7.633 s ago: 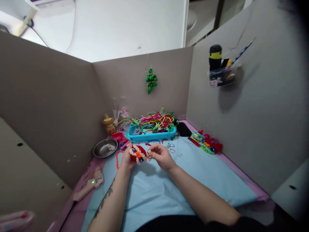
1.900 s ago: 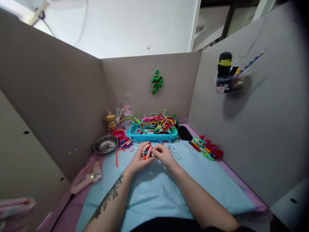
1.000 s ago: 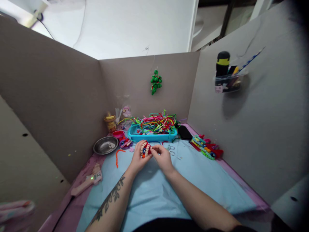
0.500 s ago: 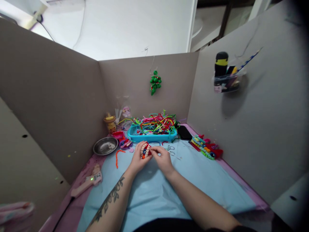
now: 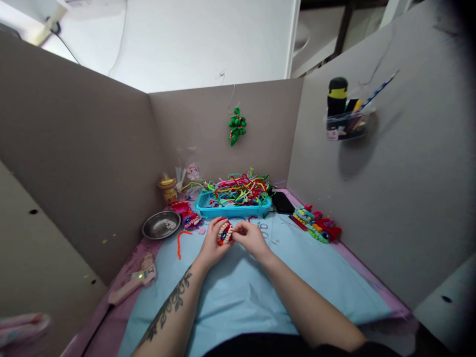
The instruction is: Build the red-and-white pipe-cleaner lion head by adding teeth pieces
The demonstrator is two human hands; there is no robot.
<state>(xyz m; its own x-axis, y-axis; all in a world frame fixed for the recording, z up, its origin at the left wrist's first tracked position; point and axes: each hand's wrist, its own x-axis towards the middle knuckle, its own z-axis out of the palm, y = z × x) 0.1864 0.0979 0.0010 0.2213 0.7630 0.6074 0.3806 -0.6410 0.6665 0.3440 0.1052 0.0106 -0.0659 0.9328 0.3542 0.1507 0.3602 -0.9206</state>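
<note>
My left hand [image 5: 211, 244] is closed around a small pipe-cleaner figure [image 5: 225, 232], red with white twisted rows, a blue eye-like spot and a bit of orange. It is held up over the blue sheet [image 5: 238, 297]. Against the figure's right edge, my right hand [image 5: 253, 240] has its thumb and forefinger pinched together. Whatever lies between those fingertips is too small to make out. Left of my hands an orange pipe cleaner [image 5: 179, 244] lies bent on the sheet.
Behind my hands stands a blue tray [image 5: 234, 212] heaped with pipe cleaners. To the left are a metal bowl [image 5: 150, 227] and a pink glue gun [image 5: 128, 288]; a purple-red figure [image 5: 192, 221] sits beside the bowl. Colourful figures [image 5: 316, 225] and a black phone [image 5: 282, 203] lie right.
My right hand's fingers have curled in slightly at the figure's edge. The figure has turned a little in my left hand. The whole view has shifted slightly.
</note>
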